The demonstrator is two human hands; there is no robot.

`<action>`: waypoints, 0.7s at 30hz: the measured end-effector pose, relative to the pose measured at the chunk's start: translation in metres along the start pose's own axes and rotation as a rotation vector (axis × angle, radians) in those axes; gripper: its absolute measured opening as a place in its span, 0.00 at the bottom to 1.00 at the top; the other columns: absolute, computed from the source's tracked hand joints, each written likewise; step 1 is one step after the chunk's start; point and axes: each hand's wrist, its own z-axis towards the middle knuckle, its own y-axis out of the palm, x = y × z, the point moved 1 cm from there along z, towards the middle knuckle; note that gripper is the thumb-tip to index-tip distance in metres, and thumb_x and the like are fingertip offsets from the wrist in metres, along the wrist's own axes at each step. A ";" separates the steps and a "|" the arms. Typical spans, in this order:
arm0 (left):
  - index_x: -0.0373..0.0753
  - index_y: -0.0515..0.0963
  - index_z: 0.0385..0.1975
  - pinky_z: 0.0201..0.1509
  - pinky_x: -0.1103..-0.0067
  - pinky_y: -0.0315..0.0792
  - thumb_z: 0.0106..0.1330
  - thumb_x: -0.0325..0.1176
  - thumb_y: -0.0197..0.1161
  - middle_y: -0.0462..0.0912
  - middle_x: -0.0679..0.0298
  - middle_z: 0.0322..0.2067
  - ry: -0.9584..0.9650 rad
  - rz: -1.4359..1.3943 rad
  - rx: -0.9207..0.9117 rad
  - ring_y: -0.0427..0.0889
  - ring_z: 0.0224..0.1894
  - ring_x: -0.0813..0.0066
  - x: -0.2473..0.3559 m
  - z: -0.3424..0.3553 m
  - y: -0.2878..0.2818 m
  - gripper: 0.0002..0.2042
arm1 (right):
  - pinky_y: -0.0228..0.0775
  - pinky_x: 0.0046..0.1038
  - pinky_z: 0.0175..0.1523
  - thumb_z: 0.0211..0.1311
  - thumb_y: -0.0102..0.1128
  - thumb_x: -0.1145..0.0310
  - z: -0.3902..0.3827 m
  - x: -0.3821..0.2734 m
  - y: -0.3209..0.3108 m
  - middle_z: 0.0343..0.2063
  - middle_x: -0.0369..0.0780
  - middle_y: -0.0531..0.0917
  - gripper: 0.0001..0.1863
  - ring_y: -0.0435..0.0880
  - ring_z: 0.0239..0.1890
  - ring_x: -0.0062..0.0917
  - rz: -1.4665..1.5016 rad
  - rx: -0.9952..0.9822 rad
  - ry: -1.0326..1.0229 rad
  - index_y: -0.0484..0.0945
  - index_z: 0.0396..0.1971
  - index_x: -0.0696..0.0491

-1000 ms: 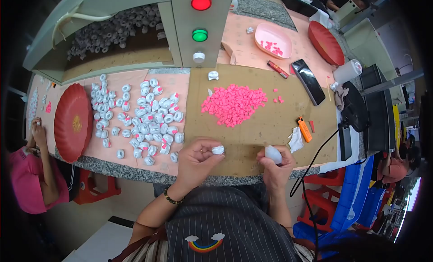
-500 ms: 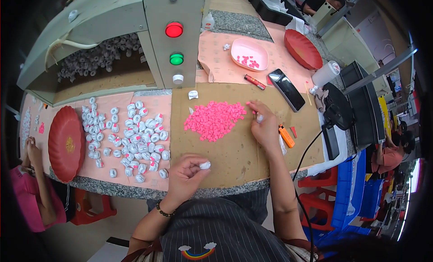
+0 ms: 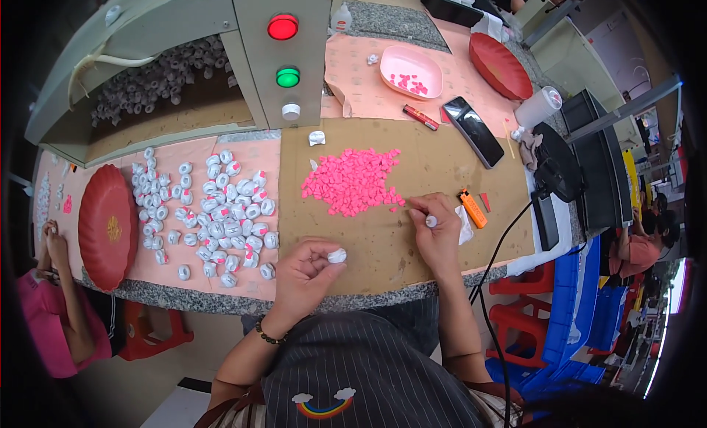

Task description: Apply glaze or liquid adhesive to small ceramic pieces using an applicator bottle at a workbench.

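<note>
My left hand (image 3: pixel 308 275) pinches a small white ring-like piece (image 3: pixel 337 256) between thumb and fingers, above the near edge of a brown cardboard sheet (image 3: pixel 375 269). My right hand (image 3: pixel 439 236) is closed around a thin tool with a white end (image 3: pixel 431 221); most of the tool is hidden in the fingers. Its fingertips are beside the right edge of a pile of small pink pieces (image 3: pixel 350 181), where a few lie apart. To the left, many white pieces (image 3: pixel 236 214), some with pink bits on them, lie on pink paper.
A machine housing (image 3: pixel 283 104) with red and green lights stands back left. A red scalloped tray (image 3: pixel 110 255) is far left. Behind the cardboard are a pink bowl (image 3: pixel 434 63) and a phone (image 3: pixel 473 132). An orange lighter (image 3: pixel 473 209) and black cable (image 3: pixel 508 240) lie right. Another person's hands (image 3: pixel 53 244) show left.
My right hand has moved nearer to me, from the pile's far right side to its near right edge. My left hand still holds the white piece. The view has shifted slightly.
</note>
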 end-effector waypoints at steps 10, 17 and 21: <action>0.28 0.72 0.42 0.50 0.78 0.76 0.57 0.13 0.58 0.76 0.60 0.41 0.001 -0.034 0.011 0.78 0.44 0.75 -0.002 0.000 -0.001 0.13 | 0.64 0.30 0.36 0.45 0.58 0.84 -0.011 -0.021 0.002 0.24 0.41 0.73 0.06 0.73 0.31 0.34 -0.266 -0.100 -0.099 0.77 0.25 0.58; 0.30 0.71 0.44 0.47 0.84 0.73 0.59 0.14 0.57 0.77 0.62 0.40 -0.020 -0.032 -0.008 0.77 0.44 0.79 0.001 -0.001 -0.001 0.13 | 0.66 0.29 0.35 0.43 0.58 0.85 -0.006 -0.019 0.010 0.24 0.41 0.74 0.10 0.74 0.31 0.32 -0.105 -0.085 -0.157 0.79 0.28 0.57; 0.31 0.71 0.44 0.47 0.85 0.73 0.59 0.14 0.57 0.77 0.62 0.40 -0.014 -0.032 -0.016 0.77 0.43 0.80 0.000 -0.001 -0.001 0.13 | 0.66 0.29 0.34 0.42 0.59 0.85 -0.001 -0.021 0.014 0.24 0.40 0.74 0.11 0.74 0.30 0.32 -0.217 -0.094 -0.257 0.79 0.28 0.57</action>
